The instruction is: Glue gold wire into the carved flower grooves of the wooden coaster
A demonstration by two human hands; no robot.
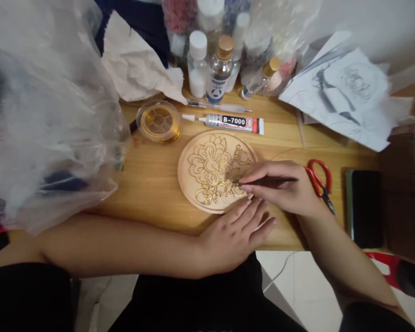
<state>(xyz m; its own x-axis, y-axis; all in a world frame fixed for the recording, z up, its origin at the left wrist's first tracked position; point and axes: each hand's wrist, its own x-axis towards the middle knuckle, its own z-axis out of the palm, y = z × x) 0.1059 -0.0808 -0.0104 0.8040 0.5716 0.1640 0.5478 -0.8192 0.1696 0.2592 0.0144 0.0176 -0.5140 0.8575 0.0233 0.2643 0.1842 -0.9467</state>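
A round wooden disc (185, 184) lies on the table, with gold wire forming a large flower and smaller curls on it. My right hand (283, 186) pinches a dark, slender tool (281, 179), whose tip meets the wire pattern at the disc's right side. A thin gold wire arcs away to the right above that hand. My left hand (237, 230) rests at the disc's lower right edge, fingers spread, fingertips just below my right hand. Part of the pattern is hidden behind my right fingers.
Behind the disc are a glue tube (233, 122), a wire spool (159, 122) and several bottles (218, 74). Red-handled pliers (320, 177) and a phone (366, 207) lie right, beneath printed papers (342, 87) farther back. A big plastic bag (55, 106) fills the left.
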